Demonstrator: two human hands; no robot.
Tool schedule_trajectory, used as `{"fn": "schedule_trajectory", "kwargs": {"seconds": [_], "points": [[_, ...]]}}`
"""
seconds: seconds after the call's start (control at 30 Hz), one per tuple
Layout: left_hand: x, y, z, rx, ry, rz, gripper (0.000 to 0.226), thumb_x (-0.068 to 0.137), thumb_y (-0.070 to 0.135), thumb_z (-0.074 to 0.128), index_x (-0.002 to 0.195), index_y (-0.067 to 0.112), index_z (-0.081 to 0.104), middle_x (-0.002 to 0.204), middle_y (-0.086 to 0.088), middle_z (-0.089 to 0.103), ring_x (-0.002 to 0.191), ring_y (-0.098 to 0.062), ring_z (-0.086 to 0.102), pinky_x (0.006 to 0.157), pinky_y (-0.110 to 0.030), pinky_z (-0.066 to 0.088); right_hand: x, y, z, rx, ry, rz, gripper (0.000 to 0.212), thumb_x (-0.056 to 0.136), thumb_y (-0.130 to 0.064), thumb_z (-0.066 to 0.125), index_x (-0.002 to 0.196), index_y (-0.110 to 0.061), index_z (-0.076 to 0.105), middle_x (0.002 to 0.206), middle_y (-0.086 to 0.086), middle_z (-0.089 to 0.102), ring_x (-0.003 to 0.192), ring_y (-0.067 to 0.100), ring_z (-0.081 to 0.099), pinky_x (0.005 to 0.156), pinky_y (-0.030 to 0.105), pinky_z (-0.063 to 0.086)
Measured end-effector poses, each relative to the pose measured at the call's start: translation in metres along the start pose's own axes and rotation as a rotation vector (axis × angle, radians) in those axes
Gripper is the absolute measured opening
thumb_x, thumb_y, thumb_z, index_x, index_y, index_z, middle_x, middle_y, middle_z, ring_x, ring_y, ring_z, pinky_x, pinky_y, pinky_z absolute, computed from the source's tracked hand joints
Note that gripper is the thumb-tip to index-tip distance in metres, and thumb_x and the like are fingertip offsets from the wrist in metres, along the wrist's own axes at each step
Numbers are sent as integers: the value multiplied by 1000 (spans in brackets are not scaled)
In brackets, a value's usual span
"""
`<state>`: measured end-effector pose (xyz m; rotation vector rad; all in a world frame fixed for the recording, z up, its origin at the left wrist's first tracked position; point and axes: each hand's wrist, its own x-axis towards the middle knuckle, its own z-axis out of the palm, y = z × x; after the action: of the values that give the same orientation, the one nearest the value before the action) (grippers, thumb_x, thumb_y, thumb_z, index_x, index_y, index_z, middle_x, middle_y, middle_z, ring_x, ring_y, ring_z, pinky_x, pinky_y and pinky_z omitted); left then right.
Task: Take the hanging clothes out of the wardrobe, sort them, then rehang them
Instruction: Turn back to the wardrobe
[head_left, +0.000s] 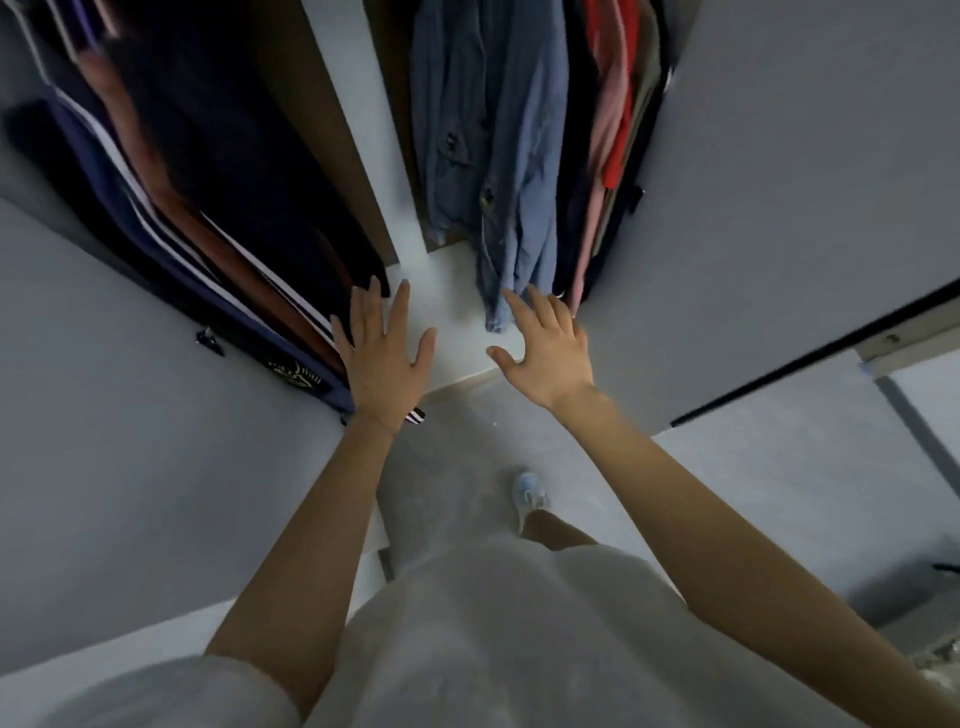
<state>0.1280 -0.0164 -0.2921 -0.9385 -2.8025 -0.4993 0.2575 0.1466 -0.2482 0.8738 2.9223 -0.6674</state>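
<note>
Head view showed my left hand (382, 358) and right hand (545, 353) empty, fingers (363, 312) spread. The blue shirt (493, 156) hung in the wardrobe (358, 156), hem near my right hand. It looked soft and light, so I judged it best lifted by its hanger, hidden above.

We see the wardrobe (371, 130) standing open, a white upright panel splitting it into two bays. In the left bay dark pieces hang packed close: a black garment (234, 130), a rust-brown garment (208, 228) and a navy garment (171, 244) with white stripes and a small badge near its hem. In the right bay a blue denim garment (493, 156) hangs nearest the panel, its hem drooping past the white base. Beside it hang a red garment (613, 78) and a pink garment (608, 156).
</note>
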Motion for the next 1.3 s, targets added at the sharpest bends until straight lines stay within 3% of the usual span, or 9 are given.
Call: {"fn": "schedule_trajectory", "kwargs": {"seconds": [0.27,0.33,0.5,0.6,0.7,0.9,1.03,1.17,1.3], "points": [[43,-18,-16,66,178,-226,60,98,47,48,152,22,38,159,-11,32,149,-32,21,119,-52,2,100,-25,-28,-94,-52,-286,74,94,-49,54,156,-27,19,162,6,19,149,29,12,119,47,14],[51,-23,-24,75,211,-268,60,98,47,47,151,21,39,159,-11,32,149,-32,20,119,-55,7,120,-36,-30,-107,-57,-338,74,93,-51,52,156,-27,19,162,7,19,149,30,13,119,47,14],[78,-41,-43,87,313,-306,57,99,46,46,149,19,43,159,-14,30,149,-34,21,120,-55,12,169,-75,-38,-112,-55,-444,74,95,-54,49,156,-30,16,164,5,12,150,29,8,121,48,6],[99,-60,-54,79,385,-337,57,99,42,51,150,18,42,160,-16,27,149,-35,18,121,-53,10,199,-104,-42,-94,-23,-526,74,94,-55,48,156,-30,17,163,6,14,149,30,10,120,51,10],[124,-77,-68,60,438,-344,57,99,38,51,150,15,39,159,-16,27,149,-35,19,122,-51,10,225,-133,-49,-61,-4,-563,74,94,-53,52,156,-30,18,164,6,13,149,31,9,120,52,10],[182,-107,-96,3,514,-322,61,95,27,58,150,9,38,157,-17,31,143,-34,31,117,-45,28,262,-175,-60,-7,18,-591,73,97,-51,50,156,-29,14,164,7,9,150,29,6,121,49,8],[221,-119,-111,-41,526,-305,62,96,20,59,150,2,34,155,-19,35,141,-34,36,117,-42,31,278,-189,-60,57,32,-585,71,97,-49,51,156,-28,16,163,8,12,150,28,8,120,47,9],[248,-129,-120,-89,526,-329,58,100,22,54,150,0,33,140,-18,50,130,-33,44,115,-39,33,292,-199,-57,70,32,-567,70,98,-45,52,156,-27,17,163,8,14,149,28,11,119,46,11],[264,-135,-126,-36,548,-336,50,97,17,59,142,-2,46,107,-18,64,100,-35,54,93,-33,40,303,-209,-54,79,32,-540,69,98,-45,51,156,-27,17,162,6,17,148,26,13,118,42,11]]}}
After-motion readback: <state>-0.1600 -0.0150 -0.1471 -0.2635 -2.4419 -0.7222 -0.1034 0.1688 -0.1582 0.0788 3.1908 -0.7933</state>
